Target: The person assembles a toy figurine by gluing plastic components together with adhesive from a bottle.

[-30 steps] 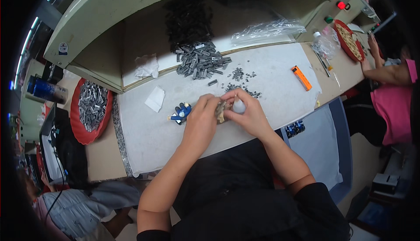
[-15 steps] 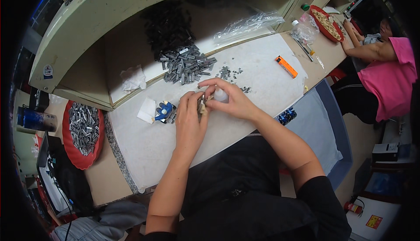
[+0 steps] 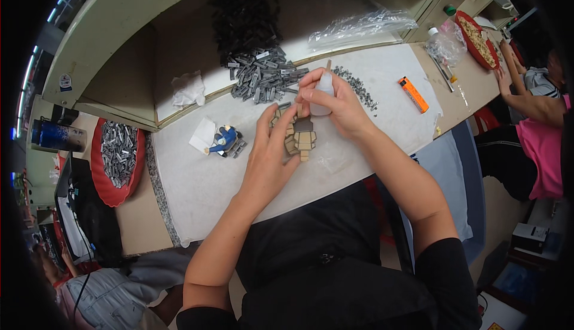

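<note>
Tan blocky plastic parts (image 3: 304, 139), with a dark patch among them, are near the middle of the white work sheet (image 3: 197, 210). My left hand (image 3: 269, 156) curls round their left side, its fingers and thumb against them and partly covering them. Between my right hand's (image 3: 344, 105) fingers and thumb is a small translucent squeeze bottle (image 3: 323, 90), its thin brownish nozzle pointing up. The bottle is just above and right of the tan parts. Small grey pieces (image 3: 357, 86) lie scattered beyond my right hand, with a heap of longer grey parts (image 3: 260, 75) to their left.
A blue toy figure (image 3: 223, 141) stands by folded white paper (image 3: 203, 134) at left. An orange box (image 3: 413, 95) lies at right. A red tray of grey parts (image 3: 133, 189) borders the sheet's left. Plastic film (image 3: 365, 28) rests under the shelf; a pink-clad person (image 3: 541, 150) sits far right.
The tan parts, mostly hidden between my hands before, now show more fully. My right hand has raised the bottle and turned its nozzle upward. The whole view has shifted slightly.
</note>
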`<state>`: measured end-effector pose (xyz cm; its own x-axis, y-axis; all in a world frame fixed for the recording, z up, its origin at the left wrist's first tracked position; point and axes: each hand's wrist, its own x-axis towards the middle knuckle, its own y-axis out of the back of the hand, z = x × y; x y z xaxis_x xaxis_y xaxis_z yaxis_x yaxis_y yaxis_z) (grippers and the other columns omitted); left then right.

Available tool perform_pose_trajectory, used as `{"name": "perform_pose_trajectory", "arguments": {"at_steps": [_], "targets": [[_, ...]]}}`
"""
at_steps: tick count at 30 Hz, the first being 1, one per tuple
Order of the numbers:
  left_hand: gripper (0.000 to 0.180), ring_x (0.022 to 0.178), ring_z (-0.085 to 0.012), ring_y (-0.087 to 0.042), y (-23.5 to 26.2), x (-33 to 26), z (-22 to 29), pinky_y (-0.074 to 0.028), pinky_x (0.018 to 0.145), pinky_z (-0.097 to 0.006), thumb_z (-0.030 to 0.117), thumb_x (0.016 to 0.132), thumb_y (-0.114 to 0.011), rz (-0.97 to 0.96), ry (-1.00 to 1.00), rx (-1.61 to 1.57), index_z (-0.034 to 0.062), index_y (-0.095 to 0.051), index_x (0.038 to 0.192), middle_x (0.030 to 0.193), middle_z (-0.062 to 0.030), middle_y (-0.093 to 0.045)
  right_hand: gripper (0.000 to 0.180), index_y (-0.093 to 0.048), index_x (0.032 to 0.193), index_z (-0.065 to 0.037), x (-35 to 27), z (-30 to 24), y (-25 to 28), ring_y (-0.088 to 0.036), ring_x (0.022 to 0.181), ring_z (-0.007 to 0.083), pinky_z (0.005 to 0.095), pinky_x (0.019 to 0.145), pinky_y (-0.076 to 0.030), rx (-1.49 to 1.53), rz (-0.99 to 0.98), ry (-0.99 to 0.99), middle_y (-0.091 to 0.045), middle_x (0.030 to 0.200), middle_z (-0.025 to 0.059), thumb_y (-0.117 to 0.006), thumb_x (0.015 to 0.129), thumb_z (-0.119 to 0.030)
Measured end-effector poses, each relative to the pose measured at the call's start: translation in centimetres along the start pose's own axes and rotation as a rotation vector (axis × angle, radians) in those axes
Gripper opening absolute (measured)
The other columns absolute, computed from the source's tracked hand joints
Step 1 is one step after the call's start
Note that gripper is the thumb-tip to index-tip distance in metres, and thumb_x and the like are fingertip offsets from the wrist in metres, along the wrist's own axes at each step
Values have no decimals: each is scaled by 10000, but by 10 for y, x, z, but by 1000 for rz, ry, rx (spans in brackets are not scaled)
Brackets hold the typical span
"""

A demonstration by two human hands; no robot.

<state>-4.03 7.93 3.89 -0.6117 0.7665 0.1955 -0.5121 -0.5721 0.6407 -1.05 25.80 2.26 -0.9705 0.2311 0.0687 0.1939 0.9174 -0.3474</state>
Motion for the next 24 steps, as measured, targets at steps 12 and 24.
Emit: {"name": "perform_pose_trajectory", "arguments": {"at_steps": [12, 24], "targets": [[591, 968, -280, -491, 7, -40, -5, -407, 830, -340, 36, 662, -690, 89, 13, 136, 69, -459, 1204, 1095, -140, -486, 226, -553, 939, -27, -69, -18, 8, -563, 792, 143, 265, 711, -439, -579, 173, 156, -589, 896, 67, -625, 725, -28], [234, 701, -210, -542, -7, -15, -17, -431, 606, -304, 27, 720, -626, 268, -209, 268, 37, -606, 953, 846, -72, -579, 356, -573, 990, -87, -83, -16, -8, -597, 787, 230, 324, 763, -428, -1258, -34, 278, -623, 904, 66, -670, 648, -61]]}}
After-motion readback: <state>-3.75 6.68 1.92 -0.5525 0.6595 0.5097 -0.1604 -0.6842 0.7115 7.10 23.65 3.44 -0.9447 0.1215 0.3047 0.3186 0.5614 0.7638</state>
